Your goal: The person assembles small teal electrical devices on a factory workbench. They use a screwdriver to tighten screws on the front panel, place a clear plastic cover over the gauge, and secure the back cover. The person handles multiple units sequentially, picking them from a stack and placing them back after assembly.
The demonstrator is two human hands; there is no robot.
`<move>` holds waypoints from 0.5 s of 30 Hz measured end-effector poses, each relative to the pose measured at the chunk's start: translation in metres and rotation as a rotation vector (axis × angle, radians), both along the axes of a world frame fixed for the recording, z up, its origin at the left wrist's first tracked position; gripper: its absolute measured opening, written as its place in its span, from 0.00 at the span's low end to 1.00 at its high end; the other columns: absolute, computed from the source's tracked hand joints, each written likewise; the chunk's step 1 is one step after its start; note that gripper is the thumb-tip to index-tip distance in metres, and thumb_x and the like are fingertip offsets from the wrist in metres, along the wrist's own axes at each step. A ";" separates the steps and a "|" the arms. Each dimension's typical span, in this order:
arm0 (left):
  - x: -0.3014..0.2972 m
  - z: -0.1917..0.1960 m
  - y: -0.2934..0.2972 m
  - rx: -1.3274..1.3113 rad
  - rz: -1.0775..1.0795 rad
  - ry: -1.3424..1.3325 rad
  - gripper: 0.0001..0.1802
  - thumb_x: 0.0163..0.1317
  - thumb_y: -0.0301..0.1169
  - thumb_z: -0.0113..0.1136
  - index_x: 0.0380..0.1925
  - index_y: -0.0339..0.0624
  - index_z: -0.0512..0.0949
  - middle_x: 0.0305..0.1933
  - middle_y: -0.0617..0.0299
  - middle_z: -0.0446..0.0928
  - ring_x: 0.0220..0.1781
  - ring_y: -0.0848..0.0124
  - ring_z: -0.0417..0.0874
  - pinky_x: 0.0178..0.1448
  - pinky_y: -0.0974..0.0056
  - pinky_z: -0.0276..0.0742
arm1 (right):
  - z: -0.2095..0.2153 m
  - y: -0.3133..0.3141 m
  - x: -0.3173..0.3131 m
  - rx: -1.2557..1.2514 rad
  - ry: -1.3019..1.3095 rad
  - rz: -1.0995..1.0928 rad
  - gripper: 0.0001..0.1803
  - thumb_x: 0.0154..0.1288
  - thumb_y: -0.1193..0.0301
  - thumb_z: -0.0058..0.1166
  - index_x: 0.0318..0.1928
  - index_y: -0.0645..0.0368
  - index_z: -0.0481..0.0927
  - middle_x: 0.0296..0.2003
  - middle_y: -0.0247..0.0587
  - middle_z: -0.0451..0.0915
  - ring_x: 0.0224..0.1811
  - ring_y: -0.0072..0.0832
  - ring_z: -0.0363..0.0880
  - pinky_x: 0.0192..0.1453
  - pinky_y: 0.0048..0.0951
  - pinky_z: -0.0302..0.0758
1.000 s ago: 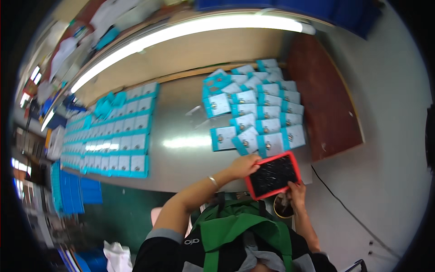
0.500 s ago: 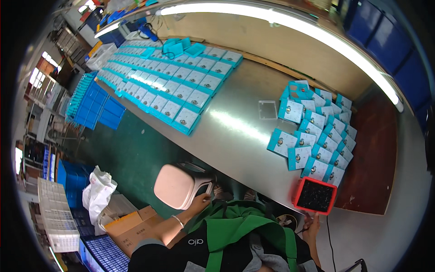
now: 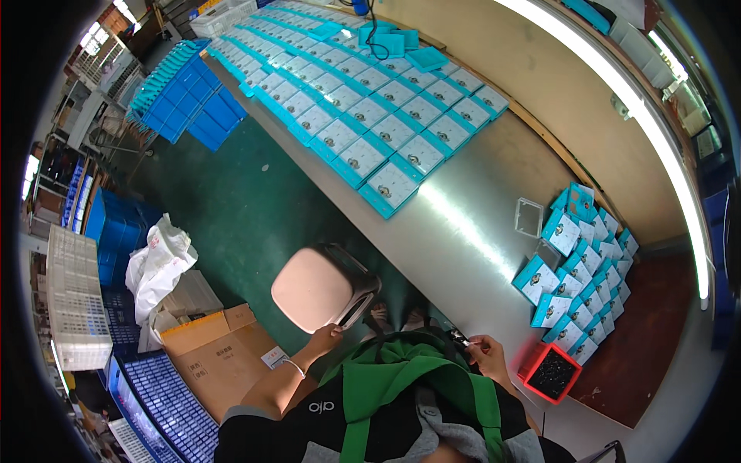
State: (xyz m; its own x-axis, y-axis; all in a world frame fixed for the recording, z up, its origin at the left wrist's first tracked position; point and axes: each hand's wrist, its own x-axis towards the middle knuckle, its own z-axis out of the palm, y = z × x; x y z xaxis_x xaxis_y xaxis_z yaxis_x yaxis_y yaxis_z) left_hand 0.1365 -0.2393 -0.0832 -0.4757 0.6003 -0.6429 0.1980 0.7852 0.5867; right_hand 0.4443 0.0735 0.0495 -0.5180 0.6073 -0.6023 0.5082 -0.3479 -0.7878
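My left hand (image 3: 326, 338) is closed on the near edge of a pale pink stool (image 3: 312, 289), beside the table. A light band circles that wrist. Over at the table's front edge, my right hand (image 3: 485, 355) has its fingers pinched together by a small dark and shiny thing (image 3: 458, 337), too small to name. To the right of this hand, a red bin (image 3: 531, 372) full of small black pieces stands on the table. Beyond the bin lies a loose cluster of teal-and-white square panels (image 3: 555, 310), each with a small round metal-looking part.
Rows of similar panels (image 3: 390, 185) cover the far left of the metal table (image 3: 471, 185). A clear, shallow plastic lid (image 3: 529, 217) lies near the cluster. On the floor at left are a cardboard box (image 3: 224, 370), a white sack (image 3: 160, 262) and blue crates (image 3: 181, 96).
The view has swung, so the table appears shifted. My right hand has moved left, away from the red bin to the table's front edge. My left hand stays at the stool.
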 end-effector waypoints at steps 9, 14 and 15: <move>-0.076 0.018 0.046 -0.019 0.240 -0.213 0.19 0.60 0.31 0.59 0.51 0.37 0.74 0.32 0.56 0.81 0.31 0.71 0.81 0.33 0.67 0.77 | -0.011 0.066 -0.062 0.046 0.117 0.028 0.12 0.62 0.75 0.56 0.46 0.66 0.77 0.28 0.34 0.76 0.23 0.18 0.74 0.27 0.20 0.72; -0.113 0.033 0.083 -0.018 0.151 -0.107 0.18 0.60 0.30 0.57 0.50 0.37 0.74 0.35 0.57 0.81 0.32 0.72 0.81 0.38 0.66 0.77 | -0.010 0.114 -0.087 0.148 0.160 0.015 0.13 0.61 0.76 0.56 0.47 0.65 0.77 0.29 0.34 0.77 0.23 0.17 0.74 0.27 0.19 0.73; -0.117 0.040 0.089 -0.022 0.165 -0.113 0.18 0.60 0.30 0.57 0.50 0.37 0.74 0.35 0.58 0.81 0.32 0.72 0.81 0.38 0.66 0.77 | -0.010 0.120 -0.090 0.136 0.154 0.007 0.13 0.61 0.76 0.56 0.47 0.65 0.77 0.29 0.35 0.77 0.23 0.17 0.74 0.28 0.19 0.74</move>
State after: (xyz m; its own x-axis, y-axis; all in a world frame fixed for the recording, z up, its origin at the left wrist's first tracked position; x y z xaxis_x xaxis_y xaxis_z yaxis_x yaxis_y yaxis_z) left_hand 0.0196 -0.1498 -0.0435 -0.4909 0.5055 -0.7096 -0.0008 0.8142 0.5806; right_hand 0.3548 0.1937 0.0400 -0.6020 0.6737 -0.4286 0.3806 -0.2297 -0.8957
